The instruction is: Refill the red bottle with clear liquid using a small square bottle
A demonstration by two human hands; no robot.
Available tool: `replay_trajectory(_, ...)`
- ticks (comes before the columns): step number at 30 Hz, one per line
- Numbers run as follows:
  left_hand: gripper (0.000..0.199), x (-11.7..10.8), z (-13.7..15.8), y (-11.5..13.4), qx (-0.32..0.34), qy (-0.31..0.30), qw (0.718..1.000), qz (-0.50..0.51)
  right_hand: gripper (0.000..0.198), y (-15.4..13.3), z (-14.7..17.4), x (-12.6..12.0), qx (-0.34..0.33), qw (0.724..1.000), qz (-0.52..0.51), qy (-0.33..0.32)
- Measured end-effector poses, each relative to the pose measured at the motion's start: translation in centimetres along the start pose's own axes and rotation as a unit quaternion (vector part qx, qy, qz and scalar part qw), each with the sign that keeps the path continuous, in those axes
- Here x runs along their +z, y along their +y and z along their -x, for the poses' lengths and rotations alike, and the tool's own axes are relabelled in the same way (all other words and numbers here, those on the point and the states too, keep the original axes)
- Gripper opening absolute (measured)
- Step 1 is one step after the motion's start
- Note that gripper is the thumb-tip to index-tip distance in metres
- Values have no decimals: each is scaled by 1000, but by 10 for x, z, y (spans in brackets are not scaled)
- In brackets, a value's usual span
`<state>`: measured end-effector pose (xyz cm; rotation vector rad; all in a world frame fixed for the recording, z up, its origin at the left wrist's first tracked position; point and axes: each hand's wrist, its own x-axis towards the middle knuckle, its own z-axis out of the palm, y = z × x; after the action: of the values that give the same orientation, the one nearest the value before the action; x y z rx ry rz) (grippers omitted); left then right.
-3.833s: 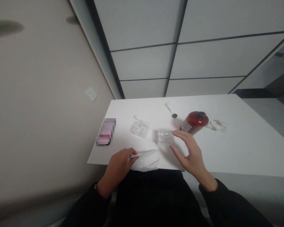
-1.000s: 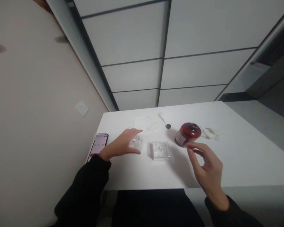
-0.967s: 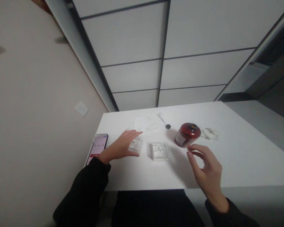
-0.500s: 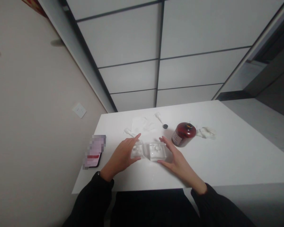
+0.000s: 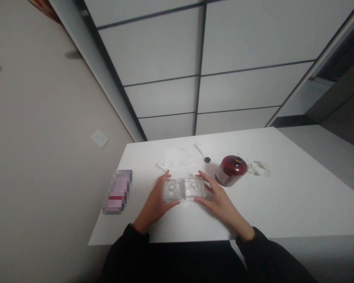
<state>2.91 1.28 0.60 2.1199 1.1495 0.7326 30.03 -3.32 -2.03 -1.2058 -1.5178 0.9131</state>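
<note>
Two clear cases, the left clear case (image 5: 171, 190) and the right clear case (image 5: 194, 187), sit side by side and touching near the front of the white bench (image 5: 283, 196); their contents are too faint to identify. The left hand (image 5: 156, 200) cups the left case and the right hand (image 5: 220, 198) the right one (fingers spread, neither clenched). The red jar (image 5: 230, 170) stands just right; the phone (image 5: 118, 192) is blurred out.

The phone (image 5: 117, 192) left of the two clear boxes (image 5: 183, 189) is blurred out. What lies inside the boxes is too small to tell. Both sleeves (image 5: 271, 259) are cut by the bottom edge.
</note>
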Motion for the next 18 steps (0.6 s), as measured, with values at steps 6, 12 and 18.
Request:
replay_trajectory(6,105,4,-1,0,-31,-5,999,28,83,-4,2,3,-13,1000,28,-5)
replay_trajectory(12,108,5,0,-2,-54,-9,997,49,34,-13,36,-7,-144,955,145,214)
replay_trajectory(18,93,5,2,-1,-95,-19,994,40,85,5,14,-52,-8,944,86,318)
